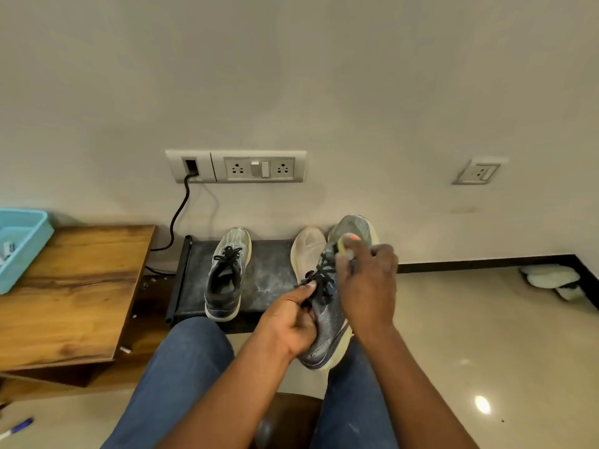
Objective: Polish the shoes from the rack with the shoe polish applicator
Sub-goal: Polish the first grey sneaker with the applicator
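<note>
From the head camera, looking down over the person's blue-jeaned knees (181, 367), a grey knit running shoe (334, 306) with a pale yellow sole is held up above the right thigh, toe pointing away toward the wall. The left hand (291, 322) grips it at the collar, fingers curled into the opening and the thumb lying along the black laces (321, 280). The right hand (368, 283) is curled round a small shoe polish applicator (348, 243), pale with an orange-red patch, and presses it against the upper near the toe; the fingers hide most of it, so I cannot tell its full shape. Behind the held shoe, a low dark rack (269, 273) stands against the wall, its top scuffed and dusty. On it sits the matching grey shoe (227, 273), upright with its heel toward the person, and to the right of that a whitish shoe (308, 247), just beside the held one and partly hidden by it. Left of the rack is a wooden table (71, 293) with a light blue plastic tray (29, 241) on its far left corner. A black cable (178, 215) runs down from a wall socket panel (236, 166) above the rack, and a second socket (479, 171) is set farther right. Pale slippers (551, 277) lie on the glossy floor by the dark skirting at right, and a blue-and-white pen (16, 427) lies on the floor at the lower left.
</note>
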